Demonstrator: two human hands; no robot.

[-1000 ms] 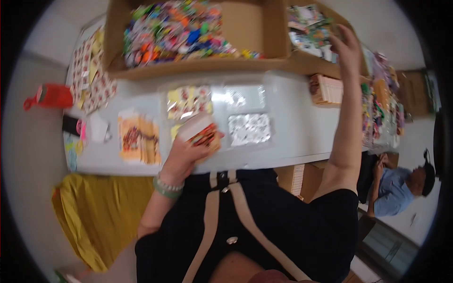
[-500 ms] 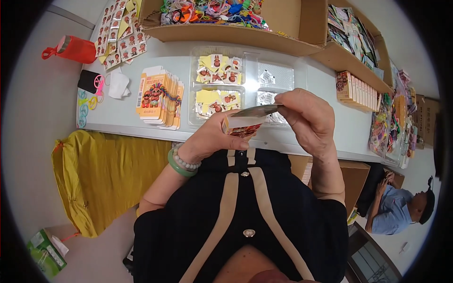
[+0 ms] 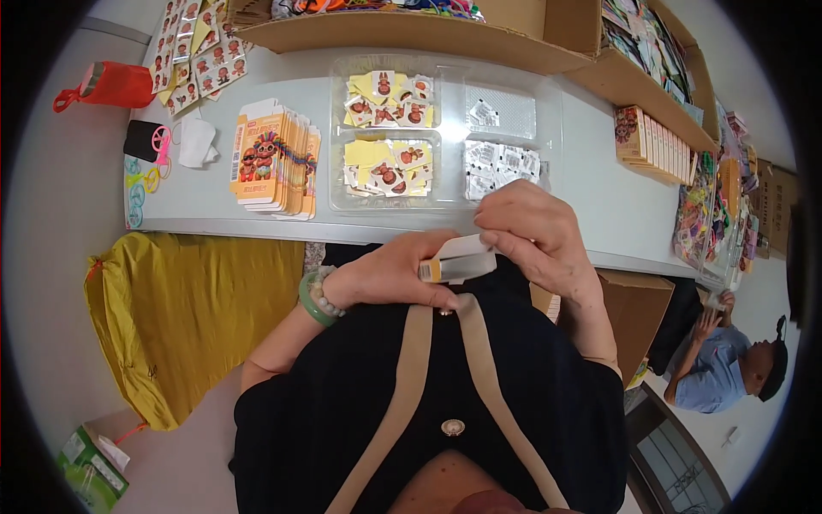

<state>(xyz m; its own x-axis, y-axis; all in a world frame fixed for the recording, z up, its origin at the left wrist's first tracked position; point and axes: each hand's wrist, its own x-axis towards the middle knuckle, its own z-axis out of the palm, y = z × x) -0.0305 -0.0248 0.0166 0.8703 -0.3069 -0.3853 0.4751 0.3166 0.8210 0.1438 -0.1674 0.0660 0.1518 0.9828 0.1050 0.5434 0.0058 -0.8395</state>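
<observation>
Just past the table's front edge, my left hand [image 3: 394,272] is closed around a small orange-and-white cardboard box [image 3: 462,267]. The box's end faces up, uncovered, with a white flap raised. On that flap the fingertips of my right hand [image 3: 535,236] are pinched. What lies inside the box is too dark to make out. Beyond the hands sits a clear plastic tray [image 3: 449,163] in compartments. Its left side holds piles of picture stickers [image 3: 385,167]; small white printed packets [image 3: 501,170] fill the near right compartment.
A stack of flat orange boxes [image 3: 270,163] lies left of the tray. Cardboard cartons [image 3: 411,38] line the back. Upright boxes [image 3: 651,147] stand in a row at right. Sticker sheets, a red bottle [image 3: 120,86] and scissors lie far left. Another person [image 3: 719,364] sits at right.
Both hands and the box have come down toward my body. The dark green flat packet that my right hand held at the box's mouth no longer shows; that hand now pinches the flap.
</observation>
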